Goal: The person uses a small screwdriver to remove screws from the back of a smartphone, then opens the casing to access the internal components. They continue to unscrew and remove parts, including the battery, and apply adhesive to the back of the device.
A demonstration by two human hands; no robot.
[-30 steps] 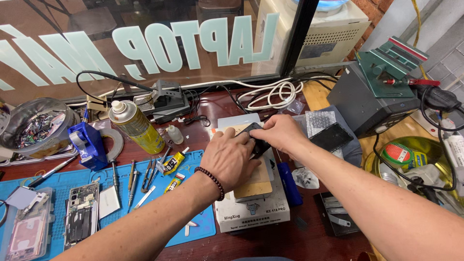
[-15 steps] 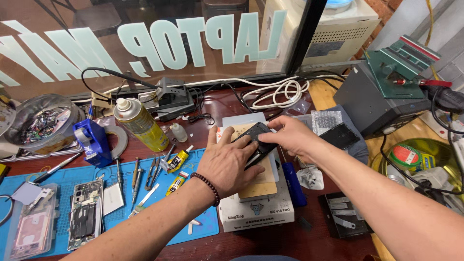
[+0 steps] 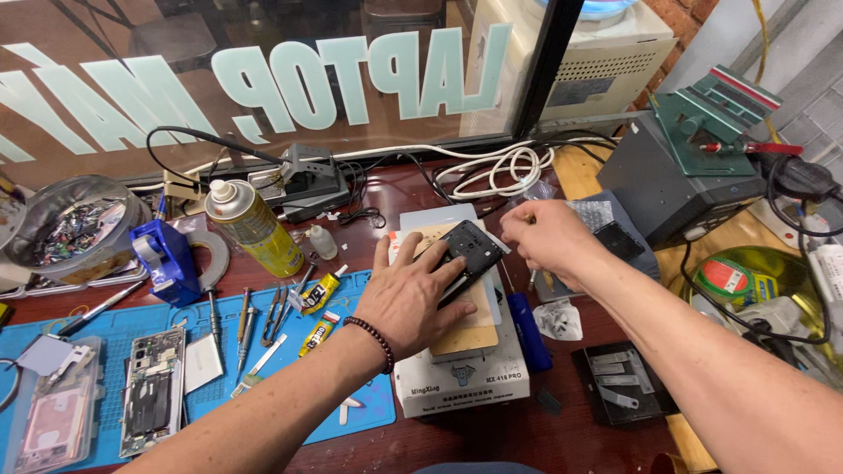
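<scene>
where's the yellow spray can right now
In the head view the spray can stands upright on the left of the desk, between the blue tape dispenser and a small white bottle, left of the left hand.
</scene>
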